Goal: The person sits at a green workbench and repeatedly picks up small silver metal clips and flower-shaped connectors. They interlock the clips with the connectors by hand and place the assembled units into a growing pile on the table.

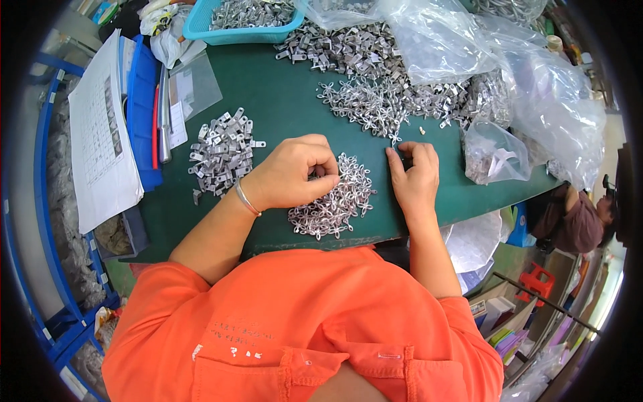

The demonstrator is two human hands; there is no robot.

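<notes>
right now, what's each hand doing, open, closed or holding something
Left hand: curled over the near loop pile; can't tell if holding anything.
Right hand: at the far loop pile's edge; can't tell if gripping anything.

A wide fisheye view looks steeply down from head height, close above the orange shirt (295, 295), facing forward. The left hand (292, 173) and right hand (415, 177) lie mid-view at near range, the table (268, 84) reaching beyond them.

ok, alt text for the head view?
Left hand over a near pile of silvery flower-shaped links on a green table, right hand beside a far pile. Metal brackets lie left; a blue basket and clear bags sit behind.
</notes>
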